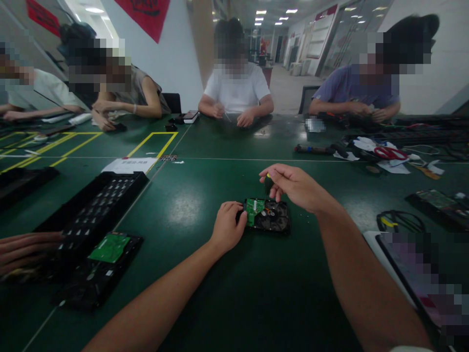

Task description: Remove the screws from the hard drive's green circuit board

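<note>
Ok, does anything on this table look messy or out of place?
Yes: tiny bits lie loose right of the hard drive, too small to identify. Farther right and back, red cable and white scraps sit in an untidy heap.

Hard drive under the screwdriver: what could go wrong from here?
1. The screwdriver, held upright in the right hand, could slip and scratch the green circuit board close by.
2. The left hand holds only the left end of the hard drive, so it might pivot under pressure.
3. Tiny loose bits, too small to identify, lie right of the drive and could get knocked away.
</note>
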A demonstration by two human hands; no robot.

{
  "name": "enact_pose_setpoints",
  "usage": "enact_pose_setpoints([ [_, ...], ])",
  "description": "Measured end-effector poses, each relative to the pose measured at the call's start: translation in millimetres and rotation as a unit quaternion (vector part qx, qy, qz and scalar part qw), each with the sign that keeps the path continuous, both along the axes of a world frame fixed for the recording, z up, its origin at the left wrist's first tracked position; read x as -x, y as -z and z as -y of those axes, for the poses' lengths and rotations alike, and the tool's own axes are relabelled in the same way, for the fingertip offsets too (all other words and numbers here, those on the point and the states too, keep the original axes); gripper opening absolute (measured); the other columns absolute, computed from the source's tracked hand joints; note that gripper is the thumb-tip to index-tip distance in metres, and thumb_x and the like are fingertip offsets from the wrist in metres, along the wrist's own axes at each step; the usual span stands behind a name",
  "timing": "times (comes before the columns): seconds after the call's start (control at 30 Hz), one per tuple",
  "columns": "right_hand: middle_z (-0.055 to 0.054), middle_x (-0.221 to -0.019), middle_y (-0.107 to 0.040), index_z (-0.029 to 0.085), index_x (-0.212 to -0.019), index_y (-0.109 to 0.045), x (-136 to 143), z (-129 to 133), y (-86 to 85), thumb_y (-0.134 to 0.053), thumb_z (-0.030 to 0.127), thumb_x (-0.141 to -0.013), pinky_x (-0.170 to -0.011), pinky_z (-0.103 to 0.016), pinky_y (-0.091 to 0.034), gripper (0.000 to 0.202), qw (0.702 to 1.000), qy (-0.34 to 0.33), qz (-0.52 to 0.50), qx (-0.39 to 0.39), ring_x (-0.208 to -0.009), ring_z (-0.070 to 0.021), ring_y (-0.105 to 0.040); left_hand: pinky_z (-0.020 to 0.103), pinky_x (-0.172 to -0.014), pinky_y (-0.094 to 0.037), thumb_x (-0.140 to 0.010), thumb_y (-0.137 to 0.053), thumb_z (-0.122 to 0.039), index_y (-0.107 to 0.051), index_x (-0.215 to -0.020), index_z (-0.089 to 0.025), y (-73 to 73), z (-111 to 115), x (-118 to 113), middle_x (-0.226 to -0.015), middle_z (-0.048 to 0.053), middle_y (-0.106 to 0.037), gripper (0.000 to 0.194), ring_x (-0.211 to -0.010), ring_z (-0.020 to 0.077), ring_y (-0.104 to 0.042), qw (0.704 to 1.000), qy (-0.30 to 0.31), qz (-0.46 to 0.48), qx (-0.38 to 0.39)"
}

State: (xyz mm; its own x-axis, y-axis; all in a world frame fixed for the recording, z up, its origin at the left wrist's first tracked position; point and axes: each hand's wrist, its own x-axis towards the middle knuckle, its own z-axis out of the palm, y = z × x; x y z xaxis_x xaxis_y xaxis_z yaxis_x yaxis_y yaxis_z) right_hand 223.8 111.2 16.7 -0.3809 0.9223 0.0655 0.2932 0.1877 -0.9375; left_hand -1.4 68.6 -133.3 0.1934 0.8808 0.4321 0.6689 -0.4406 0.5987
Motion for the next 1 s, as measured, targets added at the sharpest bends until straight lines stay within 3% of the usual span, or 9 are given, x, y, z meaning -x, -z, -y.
enact_pose_setpoints([
  [0.17, -0.004, -0.09, -0.072, 0.022, -0.12, -0.071, 1.3, 0.9, -1.9, -0.056, 0.036, -0.104, -0.056, -0.026, -0.053, 0.025, 1.0, 0.005, 0.003, -0.014, -0.063, -0.0131, -0.064, 0.051, -0.104, -0.052, -0.1, -0.06, -0.024, -0.068, -0.105, -0.019, 2.4, -0.8, 0.2, -0.115, 0.011, -0.072, 0.011, -0.115, 0.0292, -0.063, 1.0, -0.004, -0.002, -0.004],
  [0.37, -0.003, -0.077, -0.07, 0.02, -0.093, -0.071, -5.7, -2.0, -1.7, -0.074, 0.045, -0.092, -0.056, -0.027, -0.047, 0.025, 0.992, 0.08, 0.073, -0.058, -0.063, -0.0145, -0.059, 0.05, -0.104, -0.053, -0.1, -0.059, -0.024, -0.068, -0.106, -0.019, 2.6, -0.6, 0.8, -0.115, 0.012, -0.072, 0.012, -0.116, 0.0294, -0.063, 1.0, -0.003, 0.001, -0.002],
  [0.47, -0.002, -0.072, -0.069, 0.02, -0.088, -0.069, -7.4, -3.4, 0.9, -0.076, 0.041, -0.088, -0.055, -0.027, -0.045, 0.022, 0.99, 0.1, 0.088, -0.054, -0.062, -0.0154, -0.06, 0.051, -0.104, -0.053, -0.1, -0.059, -0.025, -0.068, -0.106, -0.019, 2.6, -0.6, 0.8, -0.115, 0.012, -0.072, 0.012, -0.116, 0.0293, -0.062, 1.0, -0.003, 0.001, -0.001],
  [0.57, -0.003, -0.08, -0.072, 0.02, -0.091, -0.07, -4.7, -1.4, -0.8, -0.069, 0.036, -0.093, -0.053, -0.027, -0.043, 0.016, 0.992, 0.084, 0.074, -0.056, -0.056, -0.0124, -0.058, 0.051, -0.104, -0.053, -0.1, -0.059, -0.025, -0.068, -0.105, -0.019, 2.9, -0.6, 0.3, -0.115, 0.011, -0.072, 0.012, -0.116, 0.0291, -0.062, 1.0, -0.002, 0.0, -0.003],
  [0.67, -0.004, -0.096, -0.076, 0.02, -0.096, -0.072, -1.2, 1.6, -4.4, -0.061, 0.041, -0.099, -0.051, -0.026, -0.042, 0.024, 0.996, 0.052, 0.052, -0.053, -0.052, -0.009, -0.054, 0.051, -0.104, -0.053, -0.1, -0.059, -0.025, -0.069, -0.105, -0.02, 2.9, -0.5, -0.1, -0.115, 0.011, -0.072, 0.012, -0.115, 0.029, -0.063, 1.0, -0.002, -0.001, -0.002],
  [0.77, -0.005, -0.091, -0.074, 0.019, -0.099, -0.073, -0.4, 1.2, -4.0, -0.058, 0.045, -0.102, -0.05, -0.025, -0.043, 0.031, 0.999, 0.026, 0.036, -0.03, -0.057, -0.0106, -0.058, 0.051, -0.104, -0.053, -0.101, -0.059, -0.026, -0.069, -0.104, -0.02, 2.6, -0.6, 0.0, -0.115, 0.011, -0.072, 0.012, -0.116, 0.0289, -0.063, 1.0, -0.002, 0.0, 0.0],
  [0.9, -0.006, -0.088, -0.072, 0.019, -0.116, -0.071, -1.3, -2.1, 0.3, -0.053, 0.037, -0.104, -0.06, -0.028, -0.054, 0.028, 1.0, -0.003, -0.015, 0.021, -0.066, -0.0147, -0.065, 0.051, -0.104, -0.052, -0.101, -0.059, -0.025, -0.068, -0.105, -0.019, 2.0, -1.1, 0.4, -0.115, 0.011, -0.072, 0.012, -0.115, 0.0288, -0.062, 1.0, 0.0, 0.002, -0.001],
  [1.0, -0.002, -0.081, -0.069, 0.021, -0.124, -0.07, -1.4, -1.8, -0.5, -0.054, 0.035, -0.104, -0.06, -0.027, -0.052, 0.029, 1.0, -0.007, 0.0, 0.008, -0.066, -0.015, -0.064, 0.051, -0.104, -0.052, -0.1, -0.06, -0.025, -0.068, -0.105, -0.019, 2.1, -1.2, -0.1, -0.114, 0.011, -0.072, 0.011, -0.115, 0.029, -0.063, 1.0, 0.001, 0.002, -0.003],
])
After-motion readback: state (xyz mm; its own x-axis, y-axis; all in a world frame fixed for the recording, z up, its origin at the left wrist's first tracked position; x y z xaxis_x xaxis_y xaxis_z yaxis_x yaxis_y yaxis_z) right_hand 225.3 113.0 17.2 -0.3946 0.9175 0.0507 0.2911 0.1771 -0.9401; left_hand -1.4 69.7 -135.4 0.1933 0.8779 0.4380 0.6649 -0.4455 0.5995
